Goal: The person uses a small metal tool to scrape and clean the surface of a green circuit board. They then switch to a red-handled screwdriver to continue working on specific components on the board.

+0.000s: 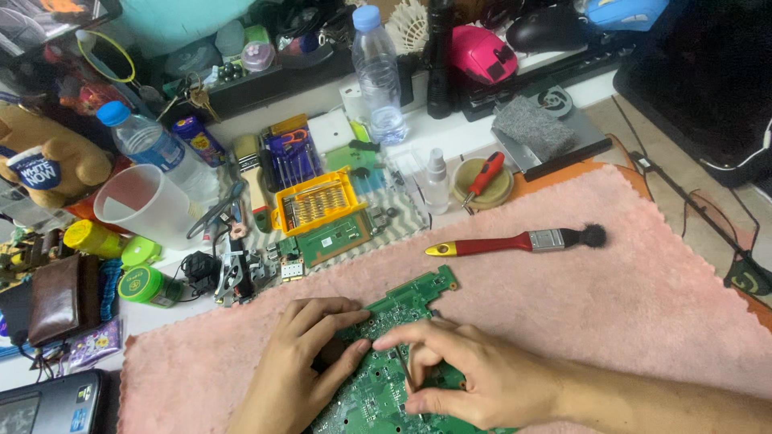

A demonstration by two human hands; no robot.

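Note:
A green circuit board (406, 299) lies on a pink fluffy towel (643, 305) at the bottom centre. My left hand (297, 366) rests on the board's left side, fingers pressing it down. My right hand (474, 374) pinches a thin metal tool (404, 368), its tip touching the board between my hands. Both hands cover much of the board.
A red-handled brush (515, 240) lies on the towel beyond the board. Behind are a yellow bit case (315, 201), a smaller green board (334, 238), two water bottles (376, 72), a white cup (143, 205), a small spray bottle (437, 178) and a brown wallet (63, 297).

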